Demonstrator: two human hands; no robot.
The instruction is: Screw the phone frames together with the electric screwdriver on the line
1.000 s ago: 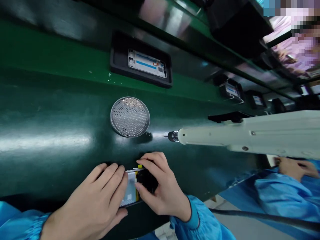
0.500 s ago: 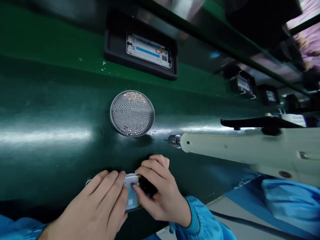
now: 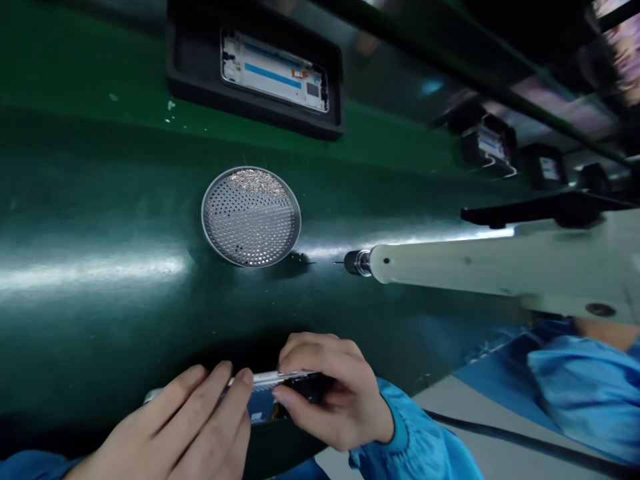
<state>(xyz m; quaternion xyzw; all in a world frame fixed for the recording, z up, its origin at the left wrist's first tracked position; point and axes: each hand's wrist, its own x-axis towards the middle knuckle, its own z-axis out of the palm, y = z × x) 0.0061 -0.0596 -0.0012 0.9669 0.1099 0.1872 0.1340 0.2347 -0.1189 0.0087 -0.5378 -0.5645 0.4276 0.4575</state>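
An opened phone is held between both hands at the bench's near edge, tilted so its silver side rim faces up. Its battery side shows in the gap between the hands; most of it is hidden. My left hand wraps over the phone's left part, fingers together along the top edge. At the right end, my right hand pinches the phone between thumb and fingers, near a dark section. Beyond the hands lies a round perforated screw tray, with many tiny silver screws heaped at its far side.
A pale electric screwdriver extends in from the right, its bit pointing left. At the back, a black tray holds another open phone frame. More black trays stand farther right. A co-worker's blue sleeve is at lower right.
The phone has tipped from showing its inner face to showing its silver edge. Both hands sit slightly lower in view, still on it. The view has shifted a little.
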